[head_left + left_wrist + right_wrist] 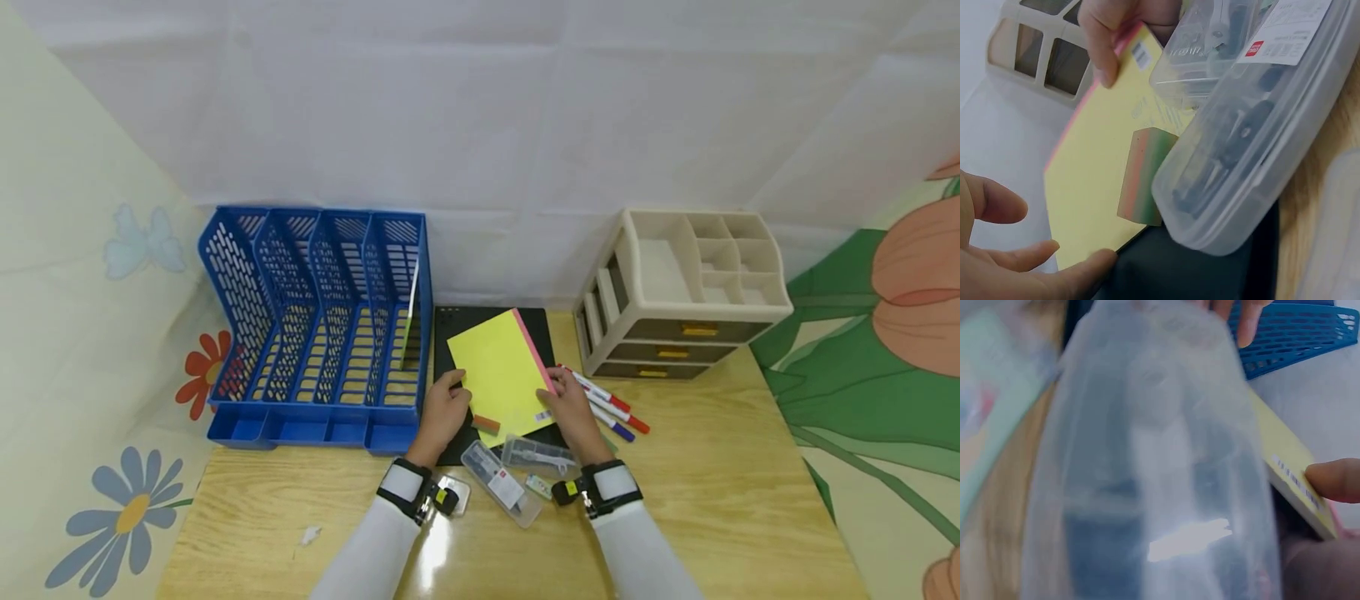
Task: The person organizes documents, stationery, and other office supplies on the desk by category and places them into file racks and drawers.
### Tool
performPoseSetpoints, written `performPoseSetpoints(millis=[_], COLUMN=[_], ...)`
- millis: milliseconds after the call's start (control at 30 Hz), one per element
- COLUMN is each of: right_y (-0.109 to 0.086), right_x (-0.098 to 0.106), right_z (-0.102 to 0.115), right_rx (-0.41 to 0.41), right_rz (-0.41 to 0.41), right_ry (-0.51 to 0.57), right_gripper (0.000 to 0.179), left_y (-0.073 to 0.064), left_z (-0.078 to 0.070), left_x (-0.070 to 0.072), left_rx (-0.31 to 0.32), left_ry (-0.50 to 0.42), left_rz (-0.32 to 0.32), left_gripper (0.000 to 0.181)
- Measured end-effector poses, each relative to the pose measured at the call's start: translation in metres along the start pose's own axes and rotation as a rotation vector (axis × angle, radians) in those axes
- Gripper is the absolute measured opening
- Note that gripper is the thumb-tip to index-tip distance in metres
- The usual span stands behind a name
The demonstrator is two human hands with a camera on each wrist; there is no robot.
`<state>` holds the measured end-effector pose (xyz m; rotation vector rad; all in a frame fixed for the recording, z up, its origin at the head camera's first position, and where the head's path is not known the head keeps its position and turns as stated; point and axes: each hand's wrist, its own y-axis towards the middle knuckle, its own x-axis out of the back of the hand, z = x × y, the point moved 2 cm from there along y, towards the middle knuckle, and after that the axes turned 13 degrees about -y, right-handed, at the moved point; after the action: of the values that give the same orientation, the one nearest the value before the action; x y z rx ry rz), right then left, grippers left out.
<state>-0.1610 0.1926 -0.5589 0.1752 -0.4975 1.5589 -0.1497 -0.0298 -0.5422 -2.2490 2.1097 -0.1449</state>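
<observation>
A yellow notebook [495,367] with a pink spine and a barcode lies slanted over a black board [444,367]. My right hand [570,408] pinches its right edge near the barcode, thumb on the cover, as the right wrist view shows. My left hand [444,417] is at the notebook's left edge; its thumb and fingers [1016,256] are apart in the left wrist view. A striped eraser-like block [486,424] rests by the notebook's lower edge. Two clear plastic cases, one with a label [504,485] and one beside it [536,454], lie between my wrists.
At left stands a blue file rack [315,408] with a thin item in its right slot. A beige drawer organizer [705,308] is at back right. Several markers [615,404] lie beside my right hand. A small clear box [456,493] sits by my left wrist.
</observation>
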Motion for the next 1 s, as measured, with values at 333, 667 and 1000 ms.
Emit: performPoseSetpoints(millis=[333,667,1000], right_y=[-0.003,-0.017,-0.042], right_x=[0.009,0.024,0.009], right_z=[0.023,0.053,0.086], right_rx=[0.100,0.253,0.667], right_rz=[-0.017,-0.097,-0.271], right_ry=[0.203,0.012,-0.329], right_gripper=[0.037,0.035,0.030], left_y=[-0.001,0.002,-0.003], left_z=[-0.018,-0.031,-0.063], left_x=[0.004,0.009,0.005], left_rx=[0.032,-0.059,-0.052], left_ry=[-0.006,-0.136,-0.293], left_rz=[-0.019,-0.003,0.138], left_gripper=[0.045,0.044,0.058])
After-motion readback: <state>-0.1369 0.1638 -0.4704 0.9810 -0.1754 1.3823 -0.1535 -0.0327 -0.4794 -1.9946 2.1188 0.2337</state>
